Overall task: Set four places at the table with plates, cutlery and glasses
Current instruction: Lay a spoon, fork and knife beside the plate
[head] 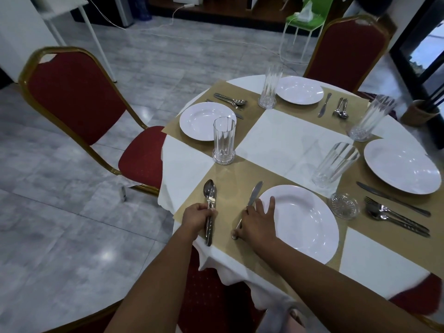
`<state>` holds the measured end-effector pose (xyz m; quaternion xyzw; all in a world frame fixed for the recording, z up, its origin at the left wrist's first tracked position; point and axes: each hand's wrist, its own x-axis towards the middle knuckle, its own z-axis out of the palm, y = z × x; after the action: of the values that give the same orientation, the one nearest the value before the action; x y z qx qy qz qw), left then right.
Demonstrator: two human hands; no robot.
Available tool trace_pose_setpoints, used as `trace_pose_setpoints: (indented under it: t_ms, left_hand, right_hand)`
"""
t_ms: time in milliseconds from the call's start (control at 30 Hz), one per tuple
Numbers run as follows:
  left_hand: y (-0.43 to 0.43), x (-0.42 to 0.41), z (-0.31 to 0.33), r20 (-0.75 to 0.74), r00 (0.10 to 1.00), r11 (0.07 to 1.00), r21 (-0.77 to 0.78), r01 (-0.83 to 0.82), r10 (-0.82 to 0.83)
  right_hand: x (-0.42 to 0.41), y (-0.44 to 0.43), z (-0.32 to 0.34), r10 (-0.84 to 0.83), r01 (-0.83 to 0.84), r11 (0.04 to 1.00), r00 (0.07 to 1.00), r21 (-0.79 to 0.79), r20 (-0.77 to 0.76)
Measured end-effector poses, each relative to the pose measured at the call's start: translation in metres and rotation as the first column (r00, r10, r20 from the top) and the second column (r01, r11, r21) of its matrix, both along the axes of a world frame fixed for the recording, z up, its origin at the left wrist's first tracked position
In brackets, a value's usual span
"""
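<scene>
1. Head view: a round worktop (pixel 298 138) under a white cloth carries four tan woven placemats, each with a round white plate.
2. The left hand (pixel 199 216) has its grip clenched around the handles of a bunched steel spoon and fork (pixel 209 195), which lie on the near placemat (pixel 230 179) well left of the near white plate (pixel 299 222).
3. The right hand (pixel 258 223) rests on the handle of a steel table knife (pixel 254 193) just beside that plate's left rim, fingers spread onto the rim; whether its grip closes on the knife I cannot tell.
4. A tall ribbed clear glass (pixel 335 165) stands beyond the near plate, next to a small clear glass coaster (pixel 344 205).
5. The three other places each show a plate, a tall glass and cutlery.
6. Red padded chairs with gold frames (pixel 79 97) stand around the worktop.
</scene>
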<state>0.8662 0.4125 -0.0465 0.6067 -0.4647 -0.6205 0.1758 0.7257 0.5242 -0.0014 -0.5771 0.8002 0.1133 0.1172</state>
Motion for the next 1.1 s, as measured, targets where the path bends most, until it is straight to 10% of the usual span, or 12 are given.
trace_pose_setpoints:
  t_ms: [233, 367, 733, 1100]
  left_hand:
    - [0.0, 0.002, 0.015, -0.191, 0.98, 0.987, 0.157, -0.032, 0.062]
    - [-0.001, -0.007, 0.029, -0.218, 0.97, 0.985, 0.153, -0.077, 0.11]
    - [-0.01, -0.012, 0.034, -0.272, 0.952, 0.954, 0.293, -0.056, 0.139]
    - [-0.025, -0.038, 0.044, -0.263, 0.948, 0.929, 0.361, -0.076, 0.18]
  right_hand:
    - [0.029, -0.006, 0.022, -0.054, 0.111, 0.984, 0.93, -0.137, 0.364]
    - [0.051, -0.012, 0.027, -0.3, 0.4, 0.916, 0.648, 0.022, 0.7]
    - [0.05, -0.023, 0.008, -0.502, 0.606, 0.705, 0.058, 0.369, 0.863]
    - [0.038, -0.033, -0.003, -0.448, 0.716, 0.621, -0.009, 0.318, 0.894]
